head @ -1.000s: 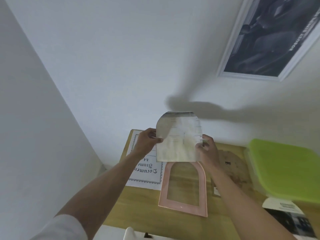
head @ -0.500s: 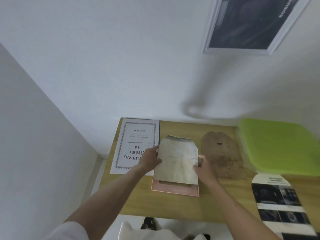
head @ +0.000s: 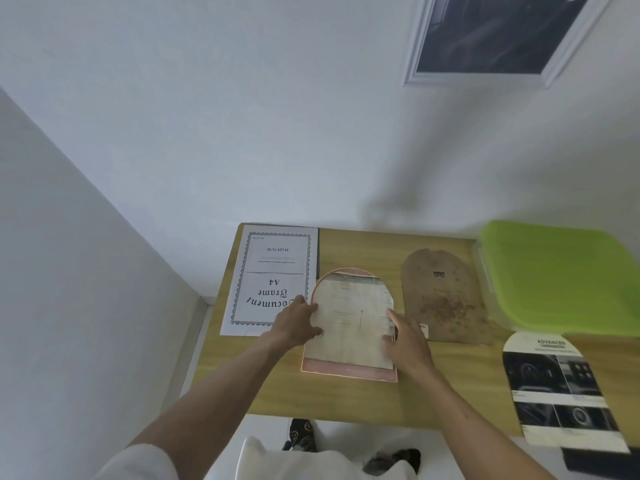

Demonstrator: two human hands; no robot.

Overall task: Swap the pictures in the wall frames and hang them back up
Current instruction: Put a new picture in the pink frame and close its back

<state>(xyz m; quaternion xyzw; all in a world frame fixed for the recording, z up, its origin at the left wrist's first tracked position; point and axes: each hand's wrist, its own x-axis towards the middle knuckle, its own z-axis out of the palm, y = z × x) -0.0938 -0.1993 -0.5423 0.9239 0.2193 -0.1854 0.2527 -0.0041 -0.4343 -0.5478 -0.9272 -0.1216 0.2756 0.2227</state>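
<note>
Arched paper (head: 349, 323) lies on the pink arched frame (head: 348, 373), mid desk (head: 433, 382) toward the front edge; only the frame's bottom strip and top rim show. Left hand (head: 297, 322) holds the paper's left edge, thumb on top, fingers partly hidden under it. Right hand (head: 408, 342) lies flat, fingers straight, on the right edge. Print on the paper too faint to read. Brown backing board (head: 445, 299) just right. A4 sheet (head: 273, 278) at back-left corner. Green lid (head: 561, 275) and dark arched picture (head: 561, 389) blurred, right edge. Wall picture (head: 498, 36) cut off at top.
</note>
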